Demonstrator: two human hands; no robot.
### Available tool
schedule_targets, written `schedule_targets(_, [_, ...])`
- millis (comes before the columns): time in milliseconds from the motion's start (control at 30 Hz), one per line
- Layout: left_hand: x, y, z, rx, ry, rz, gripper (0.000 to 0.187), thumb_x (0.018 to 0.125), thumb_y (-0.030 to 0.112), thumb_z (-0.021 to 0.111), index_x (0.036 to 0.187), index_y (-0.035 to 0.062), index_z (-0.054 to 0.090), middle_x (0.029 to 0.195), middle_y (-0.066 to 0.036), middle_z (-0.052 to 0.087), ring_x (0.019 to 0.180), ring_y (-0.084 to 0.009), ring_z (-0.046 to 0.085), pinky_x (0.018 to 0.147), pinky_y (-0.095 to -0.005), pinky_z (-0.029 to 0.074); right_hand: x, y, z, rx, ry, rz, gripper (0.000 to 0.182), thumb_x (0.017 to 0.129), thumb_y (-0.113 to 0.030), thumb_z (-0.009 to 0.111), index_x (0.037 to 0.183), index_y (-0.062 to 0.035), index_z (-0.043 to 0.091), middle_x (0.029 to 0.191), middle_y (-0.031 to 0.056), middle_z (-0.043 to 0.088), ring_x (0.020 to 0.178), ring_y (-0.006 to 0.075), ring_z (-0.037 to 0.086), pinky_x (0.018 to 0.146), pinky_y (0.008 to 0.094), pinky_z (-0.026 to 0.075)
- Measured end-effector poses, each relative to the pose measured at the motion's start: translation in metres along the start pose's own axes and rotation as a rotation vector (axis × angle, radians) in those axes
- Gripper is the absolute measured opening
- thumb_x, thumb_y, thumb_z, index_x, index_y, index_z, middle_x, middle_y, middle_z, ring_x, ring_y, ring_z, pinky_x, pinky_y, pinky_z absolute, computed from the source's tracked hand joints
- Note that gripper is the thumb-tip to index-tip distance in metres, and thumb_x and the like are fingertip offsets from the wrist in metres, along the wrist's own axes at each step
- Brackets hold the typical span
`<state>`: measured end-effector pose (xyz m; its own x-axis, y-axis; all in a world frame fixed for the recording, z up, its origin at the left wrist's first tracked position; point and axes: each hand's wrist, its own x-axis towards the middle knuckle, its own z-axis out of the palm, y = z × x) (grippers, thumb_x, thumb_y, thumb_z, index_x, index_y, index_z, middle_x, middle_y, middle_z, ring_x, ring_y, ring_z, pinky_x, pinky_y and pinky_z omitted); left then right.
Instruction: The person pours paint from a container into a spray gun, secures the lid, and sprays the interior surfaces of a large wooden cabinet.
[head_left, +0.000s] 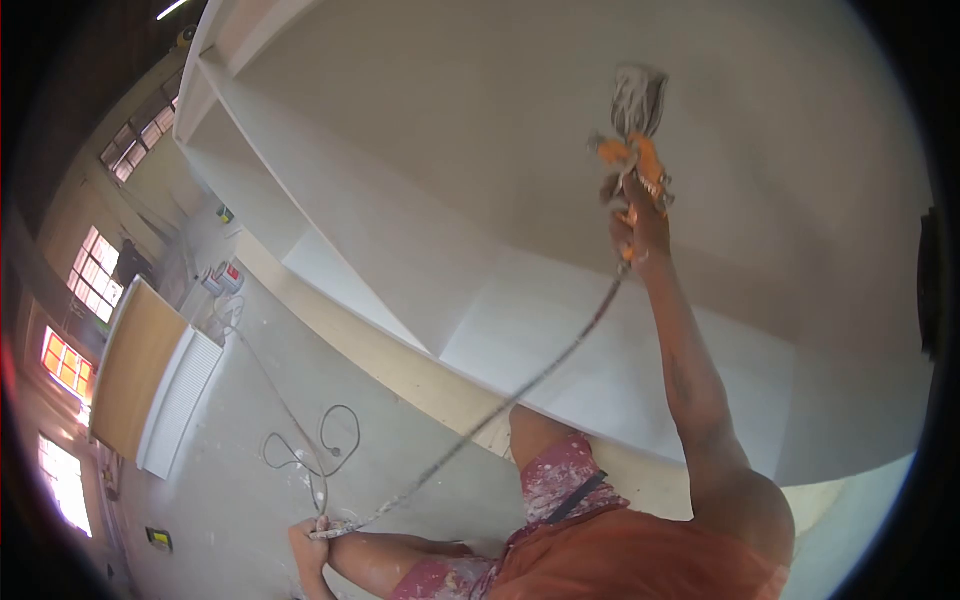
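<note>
My right hand [643, 225] is wrapped round the grip of an orange spray gun [652, 165], held out in front of a large white cabinet [400, 200]. A paint-streaked cup [638, 98] is fitted to the gun. From the grip's end a paint-spattered hose [490, 415] runs down to my left hand [308, 545], which is closed round it beside my leg. Past the left hand, the hose loops [318, 445] over the floor. The gun's trigger is hidden by my fingers.
White shelf boards [590, 330] and dividers surround the gun. Paint cans [228, 276] stand on the grey floor [240, 420]. A wood-topped white unit [150, 375] stands at left, below windows [95, 272]. A small yellow-and-black item [158, 539] lies at lower left.
</note>
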<state>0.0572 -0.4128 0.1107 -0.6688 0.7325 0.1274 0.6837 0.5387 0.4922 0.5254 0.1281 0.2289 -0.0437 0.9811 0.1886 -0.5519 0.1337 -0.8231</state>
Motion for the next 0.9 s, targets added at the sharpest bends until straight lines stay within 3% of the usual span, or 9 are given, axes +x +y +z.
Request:
schedule_targets(133, [-0.014, 0.000, -0.017, 0.081, -0.121, -0.056, 0.040, 0.082, 0.030, 0.075, 0.064, -0.0023, 0.061, 0.057, -0.017, 0.057, 0.050, -0.0271, 0.051, 0.052, -0.0424, 0.037, -0.011, -0.036, 0.041, 0.025, -0.039, -0.095, 0.033, 0.099, -0.042, 0.059, 0.102, -0.0097, 0.062, 0.089, 0.0043, 0.063, 0.042, 0.0035, 0.029, 0.039, 0.0216, 0.023])
schedule_targets(233, [-0.022, 0.044, -0.045, 0.169, -0.453, 0.003, 0.040, 0.077, 0.035, 0.080, 0.073, -0.0017, 0.066, 0.066, -0.019, 0.061, 0.059, -0.0232, 0.057, 0.057, -0.0408, 0.042, -0.028, -0.048, 0.051, 0.119, -0.169, -0.165, 0.034, 0.100, -0.042, 0.057, 0.101, -0.0079, 0.061, 0.089, 0.0054, 0.063, 0.041, 0.0029, 0.030, 0.038, 0.0214, 0.024])
schedule_targets(300, [-0.017, 0.089, -0.057, 0.194, -0.832, -0.175, 0.046, 0.075, 0.043, 0.084, 0.095, 0.0033, 0.071, 0.080, -0.011, 0.067, 0.079, -0.0188, 0.062, 0.074, -0.0315, 0.050, -0.040, -0.051, 0.056, 0.195, -0.179, -0.135, 0.035, 0.101, -0.041, 0.055, 0.101, -0.0063, 0.060, 0.089, 0.0060, 0.063, 0.040, 0.0032, 0.031, 0.038, 0.0214, 0.025])
schedule_targets(333, [-0.012, 0.107, -0.059, 0.205, -0.828, -0.188, 0.046, 0.075, 0.043, 0.084, 0.095, 0.0033, 0.071, 0.080, -0.011, 0.067, 0.079, -0.0188, 0.062, 0.074, -0.0315, 0.050, -0.045, -0.050, 0.057, 0.208, -0.179, -0.124, 0.035, 0.101, -0.041, 0.055, 0.101, -0.0063, 0.060, 0.089, 0.0060, 0.063, 0.040, 0.0032, 0.031, 0.038, 0.0214, 0.025])
schedule_targets(400, [0.006, 0.143, -0.054, 0.068, -1.024, 0.044, 0.047, 0.077, 0.040, 0.081, 0.102, 0.0013, 0.071, 0.091, -0.016, 0.071, 0.085, -0.0252, 0.068, 0.078, -0.0378, 0.052, -0.050, -0.050, 0.059, 0.249, -0.181, -0.120, 0.036, 0.101, -0.042, 0.053, 0.102, -0.0064, 0.060, 0.086, 0.0057, 0.063, 0.038, 0.0046, 0.030, 0.038, 0.0219, 0.026])
schedule_targets(467, [0.021, 0.189, -0.050, 0.172, -1.020, 0.053, 0.048, 0.082, 0.038, 0.077, 0.113, 0.0026, 0.068, 0.101, -0.014, 0.072, 0.094, -0.0257, 0.068, 0.085, -0.0364, 0.051, -0.055, -0.050, 0.059, 0.253, -0.192, -0.101, 0.037, 0.101, -0.043, 0.053, 0.103, -0.0061, 0.059, 0.084, 0.0049, 0.061, 0.038, 0.0037, 0.031, 0.036, 0.0215, 0.026])
schedule_targets(600, [0.059, 0.288, 0.006, -0.286, -0.588, 0.678, 0.043, 0.099, 0.033, 0.059, 0.124, -0.0006, 0.059, 0.103, -0.010, 0.071, 0.099, -0.0217, 0.067, 0.093, -0.0347, 0.049, -0.106, -0.049, 0.062, 0.086, -0.170, -0.008, 0.040, 0.101, -0.044, 0.053, 0.108, -0.0052, 0.057, 0.079, 0.0019, 0.059, 0.039, 0.0026, 0.033, 0.036, 0.0203, 0.028])
schedule_targets(733, [0.072, 0.419, 0.043, -0.911, -0.422, 0.582, 0.056, 0.106, 0.044, 0.036, 0.122, -0.0055, 0.057, 0.102, -0.013, 0.068, 0.095, -0.0249, 0.067, 0.087, -0.0358, 0.052, -0.154, -0.024, 0.042, 0.038, -0.488, 0.076, 0.030, 0.101, -0.033, 0.059, 0.111, -0.0049, 0.061, 0.085, -0.0004, 0.063, 0.054, 0.0039, 0.049, 0.049, 0.0236, 0.042])
schedule_targets(900, [0.101, 0.444, 0.056, -0.834, -0.528, 0.634, 0.057, 0.107, 0.048, 0.032, 0.105, -0.0015, 0.060, 0.088, -0.010, 0.064, 0.079, -0.0176, 0.062, 0.067, -0.0318, 0.050, -0.188, -0.019, 0.042, -0.165, -0.493, 0.031, 0.024, 0.097, -0.020, 0.064, 0.111, -0.0007, 0.064, 0.086, 0.0018, 0.066, 0.078, 0.0099, 0.059, 0.075, 0.0293, 0.050])
